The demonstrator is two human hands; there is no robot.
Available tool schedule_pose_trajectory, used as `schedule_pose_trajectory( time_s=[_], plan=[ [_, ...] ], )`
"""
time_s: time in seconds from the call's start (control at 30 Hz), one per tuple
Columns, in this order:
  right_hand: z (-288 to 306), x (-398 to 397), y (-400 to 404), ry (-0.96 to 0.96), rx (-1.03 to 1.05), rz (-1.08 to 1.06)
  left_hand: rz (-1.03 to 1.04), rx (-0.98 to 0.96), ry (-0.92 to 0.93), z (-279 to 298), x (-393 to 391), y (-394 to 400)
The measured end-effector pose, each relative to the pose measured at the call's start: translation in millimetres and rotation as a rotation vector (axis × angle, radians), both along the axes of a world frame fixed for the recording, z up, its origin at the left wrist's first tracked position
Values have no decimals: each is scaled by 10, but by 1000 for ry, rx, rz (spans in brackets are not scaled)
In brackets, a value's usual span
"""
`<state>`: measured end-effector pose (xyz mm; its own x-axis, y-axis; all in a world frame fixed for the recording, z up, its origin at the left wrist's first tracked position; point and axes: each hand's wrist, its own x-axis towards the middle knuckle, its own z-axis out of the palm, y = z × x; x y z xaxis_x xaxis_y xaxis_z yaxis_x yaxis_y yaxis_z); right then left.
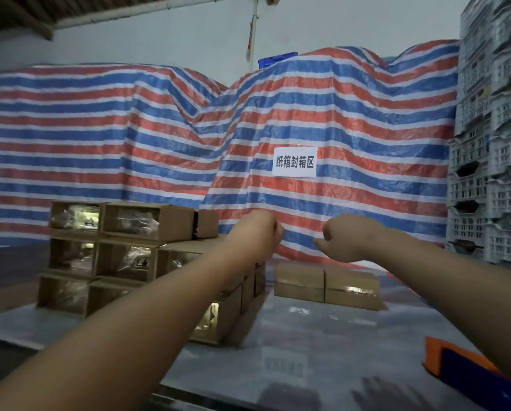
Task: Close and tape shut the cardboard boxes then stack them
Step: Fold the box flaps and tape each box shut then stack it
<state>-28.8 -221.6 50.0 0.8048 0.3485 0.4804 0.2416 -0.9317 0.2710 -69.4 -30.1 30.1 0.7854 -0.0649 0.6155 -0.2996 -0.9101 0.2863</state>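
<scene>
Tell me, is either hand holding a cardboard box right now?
No. The left hand and right hand are both raised above the table with fingers curled, holding nothing, above the boxes.

Small brown cardboard boxes [123, 253] stand stacked three tiers high on the left of the counter [307, 345], several showing clear plastic windows on their near faces, the upper tier holding fewer boxes than the ones below. Well apart to the right, two shut boxes [326, 286] sit side by side, touching, a shiny strip across each front.
</scene>
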Motion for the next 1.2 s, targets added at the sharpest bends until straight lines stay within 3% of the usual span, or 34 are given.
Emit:
schedule_pose_trajectory(
  time_s=[0.17, 0.4, 0.57, 0.77, 0.9, 0.97, 1.2],
  plan=[
    [43, -58, 481, 23, 45, 118, 66, 25, -35, 25, -111, 552],
    [47, 456, 1514, 147, 222, 328, 467, -1, -68, 82, 321, 1737],
    [81, 862, 2416, 176, 380, 467, 609, -90, -96, 54, 621, 2631],
    [18, 1124, 3332, 115, 464, 555, 840, 211, -98, -116, 958, 3296],
    [-51, 1204, 3661, 85, 497, 576, 829, -49, -264, -263, 1152, 3505],
    [-71, 1211, 3761, 61, 502, 576, 808, -134, -241, -316, 1212, 3556],
    [46, 1151, 3711, 4, 531, 617, 508, -508, -316, -264, 1126, 3480]
  ],
)
